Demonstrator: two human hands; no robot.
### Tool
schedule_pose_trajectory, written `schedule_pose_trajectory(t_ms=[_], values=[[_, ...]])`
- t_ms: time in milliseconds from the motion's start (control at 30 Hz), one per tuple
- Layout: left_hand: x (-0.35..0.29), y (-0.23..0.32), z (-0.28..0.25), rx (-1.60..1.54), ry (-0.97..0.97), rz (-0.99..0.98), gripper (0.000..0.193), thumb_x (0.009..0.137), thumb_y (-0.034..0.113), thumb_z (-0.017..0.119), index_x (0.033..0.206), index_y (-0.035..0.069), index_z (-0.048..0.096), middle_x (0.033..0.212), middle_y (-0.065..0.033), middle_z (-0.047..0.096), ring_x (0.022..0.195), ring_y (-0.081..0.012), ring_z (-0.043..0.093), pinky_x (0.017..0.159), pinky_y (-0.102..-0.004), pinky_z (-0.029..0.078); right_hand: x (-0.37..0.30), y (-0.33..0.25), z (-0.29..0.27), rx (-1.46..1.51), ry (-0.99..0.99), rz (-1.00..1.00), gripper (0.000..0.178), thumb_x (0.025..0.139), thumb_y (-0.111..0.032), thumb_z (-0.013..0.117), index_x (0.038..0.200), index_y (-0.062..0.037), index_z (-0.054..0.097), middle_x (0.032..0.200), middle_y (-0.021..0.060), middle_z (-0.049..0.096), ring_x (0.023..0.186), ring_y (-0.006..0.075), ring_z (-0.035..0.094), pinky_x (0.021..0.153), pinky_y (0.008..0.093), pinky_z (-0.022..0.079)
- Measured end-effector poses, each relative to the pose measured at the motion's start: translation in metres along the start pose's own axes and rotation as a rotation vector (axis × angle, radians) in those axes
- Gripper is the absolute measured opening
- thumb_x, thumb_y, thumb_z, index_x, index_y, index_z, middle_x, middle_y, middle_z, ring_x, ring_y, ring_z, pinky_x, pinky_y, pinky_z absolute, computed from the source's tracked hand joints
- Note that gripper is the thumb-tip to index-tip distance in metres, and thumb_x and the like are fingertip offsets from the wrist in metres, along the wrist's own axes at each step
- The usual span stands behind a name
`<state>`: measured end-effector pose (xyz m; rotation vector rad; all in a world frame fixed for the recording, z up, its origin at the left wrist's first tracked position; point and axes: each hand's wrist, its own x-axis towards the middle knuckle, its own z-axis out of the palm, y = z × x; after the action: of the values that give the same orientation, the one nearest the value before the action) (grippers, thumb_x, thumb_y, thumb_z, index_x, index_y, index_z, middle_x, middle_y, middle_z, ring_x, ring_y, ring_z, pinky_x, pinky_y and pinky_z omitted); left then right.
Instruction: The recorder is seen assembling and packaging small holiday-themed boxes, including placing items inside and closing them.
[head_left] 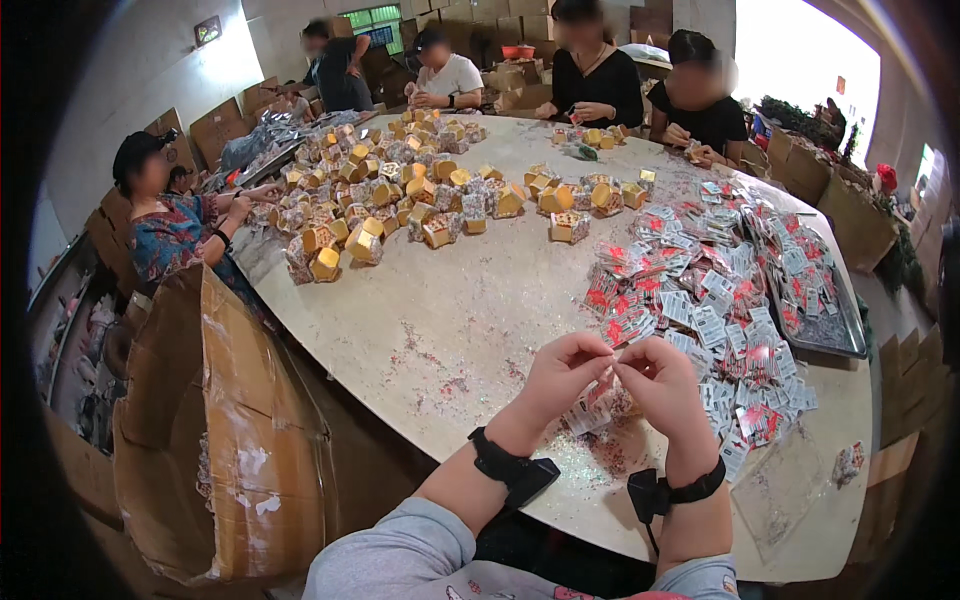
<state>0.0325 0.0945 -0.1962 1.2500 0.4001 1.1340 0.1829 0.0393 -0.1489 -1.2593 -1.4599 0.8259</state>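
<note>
Over the near right part of the table, my left hand (566,378) and my right hand (660,385) meet, thumbs and fingertips pinched together. What they pinch is too small to make out. Just below the fingers a printed card (588,412) shows, with a clear, glittery piece (624,402) beside it, partly hidden by my right hand. A big heap of red, white and grey printed cards (690,290) lies close to my right hand, spreading to the right and away from me.
Gold hexagonal ornaments (380,190) in clear wrapping are piled across the far left of the table (450,320). A metal tray (835,335) with cards lies right. An open cardboard box (260,430) stands left. Several people work around the table; glitter (430,360) is scattered.
</note>
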Motion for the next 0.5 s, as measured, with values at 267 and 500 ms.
schedule_pose_trajectory(t_ms=[267,500], values=[[-0.001,0.001,-0.004,0.014,-0.108,0.288,0.012,0.079,-0.004,0.062,0.088,0.003,0.058,0.088,-0.0054,0.055,0.081,-0.0124,0.054,0.071,-0.0237,0.045,0.0,0.001,0.004,0.474,-0.135,0.181,0.008,0.082,-0.008,0.062,0.085,-0.0009,0.059,0.076,0.0012,0.059,0.066,0.0077,0.056,0.059,0.021,0.046],[-0.002,0.007,-0.006,0.392,-0.075,0.445,0.01,0.075,-0.001,0.067,0.082,0.004,0.063,0.092,-0.0062,0.054,0.086,-0.014,0.052,0.076,-0.0253,0.042,0.002,0.015,0.013,0.575,-0.014,0.122,0.007,0.082,-0.007,0.06,0.087,-0.0016,0.06,0.074,0.0008,0.058,0.063,0.0066,0.053,0.055,0.0199,0.044]])
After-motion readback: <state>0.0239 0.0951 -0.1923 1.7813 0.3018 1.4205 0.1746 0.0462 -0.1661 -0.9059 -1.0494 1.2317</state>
